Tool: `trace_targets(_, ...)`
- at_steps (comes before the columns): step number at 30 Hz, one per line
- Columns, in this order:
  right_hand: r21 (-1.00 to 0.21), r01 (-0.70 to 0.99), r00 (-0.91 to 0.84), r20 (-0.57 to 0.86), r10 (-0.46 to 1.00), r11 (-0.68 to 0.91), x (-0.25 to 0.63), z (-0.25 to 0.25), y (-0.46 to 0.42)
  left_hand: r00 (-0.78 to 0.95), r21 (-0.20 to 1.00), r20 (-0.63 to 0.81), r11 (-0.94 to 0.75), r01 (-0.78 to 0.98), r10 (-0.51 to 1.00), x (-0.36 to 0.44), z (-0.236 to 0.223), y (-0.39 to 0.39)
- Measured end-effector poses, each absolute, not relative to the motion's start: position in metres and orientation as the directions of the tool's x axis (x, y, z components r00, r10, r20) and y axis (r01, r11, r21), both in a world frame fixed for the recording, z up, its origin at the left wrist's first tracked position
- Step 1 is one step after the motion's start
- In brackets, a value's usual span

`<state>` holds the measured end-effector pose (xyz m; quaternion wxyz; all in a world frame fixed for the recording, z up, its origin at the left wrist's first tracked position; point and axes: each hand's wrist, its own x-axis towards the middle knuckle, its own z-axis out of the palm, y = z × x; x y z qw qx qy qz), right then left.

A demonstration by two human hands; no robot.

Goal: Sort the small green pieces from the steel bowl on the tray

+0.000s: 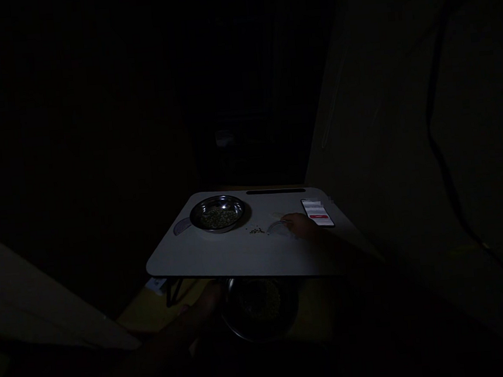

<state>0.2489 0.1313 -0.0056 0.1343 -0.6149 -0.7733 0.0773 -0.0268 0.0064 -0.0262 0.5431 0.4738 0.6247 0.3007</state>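
My right hand (299, 225) is closed on the edge of a clear, rounded plastic-looking piece (278, 228), low over the white tabletop (222, 258); its exact kind is too dim to tell. Just left of it lies a small scatter of seeds or beans (256, 231). A steel bowl (218, 229) holding many similar pieces stands at the table's left. Below the front edge, my left hand (211, 296) is at the left rim of a second metal bowl (264, 335), which holds more small pieces in shadow. The fingers of that hand are mostly lost in the dark.
A lit phone (317, 213) lies at the table's right side. A dark slot (275, 191) runs along the far edge. One table leg (174, 292) shows at the lower left. Walls stand close on both sides, and a dark cable (439, 154) hangs on the right one.
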Motion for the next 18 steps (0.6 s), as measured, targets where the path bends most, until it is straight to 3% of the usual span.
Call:
trace_targets(6, -0.307, 0.915, -0.234, 0.118, 0.965, 0.26, 0.249, -0.003, 0.127, 0.065, 0.91, -0.373, 0.351, 0.22, 0.926, -0.026, -0.021, 0.004)
trace_targets(18, -0.344, 0.896, -0.259, 0.11, 0.959, 0.282, 0.246, -0.009, 0.122, 0.022, 0.879, -0.404, 0.381, 0.288, 0.915, -0.029, -0.033, 0.01)
